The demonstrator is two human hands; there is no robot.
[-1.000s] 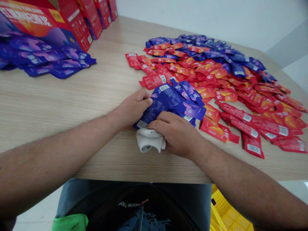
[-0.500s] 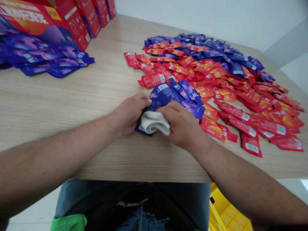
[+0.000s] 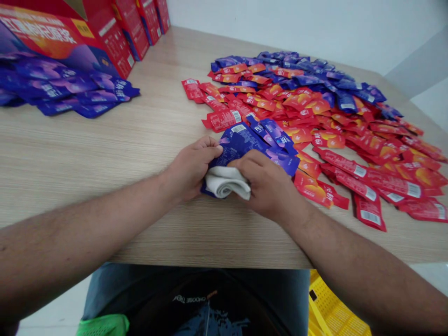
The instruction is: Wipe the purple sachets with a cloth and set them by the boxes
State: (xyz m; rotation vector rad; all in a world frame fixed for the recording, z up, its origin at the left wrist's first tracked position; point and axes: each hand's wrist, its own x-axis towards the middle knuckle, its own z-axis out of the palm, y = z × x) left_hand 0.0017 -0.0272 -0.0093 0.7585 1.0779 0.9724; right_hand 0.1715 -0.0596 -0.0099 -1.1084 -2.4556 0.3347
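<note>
My left hand [image 3: 196, 165] pinches the edge of a blue pouch [image 3: 227, 153] between thumb and fingers, just above the table near its front edge. A folded white cloth [image 3: 227, 181] is gripped in my right hand [image 3: 264, 182] and lies against the lower part of that pouch. My right fingers cover some of the pouch, so its full outline is hidden. Right behind my hands, more blue pouches [image 3: 278, 135] rest against a wide pile of red pouches [image 3: 308, 105].
Further blue pouches [image 3: 304, 74] lie along the back of the pile. At the left, stacked blue pouches [image 3: 73, 88] sit before a red printed box [image 3: 105, 42], with more red boxes [image 3: 135, 28] behind. A yellow basket [image 3: 336, 308] stands below the table's right front.
The white cloth and my right hand have shifted very slightly on the pouch. My left hand keeps its hold. The whole view has moved a little.
</note>
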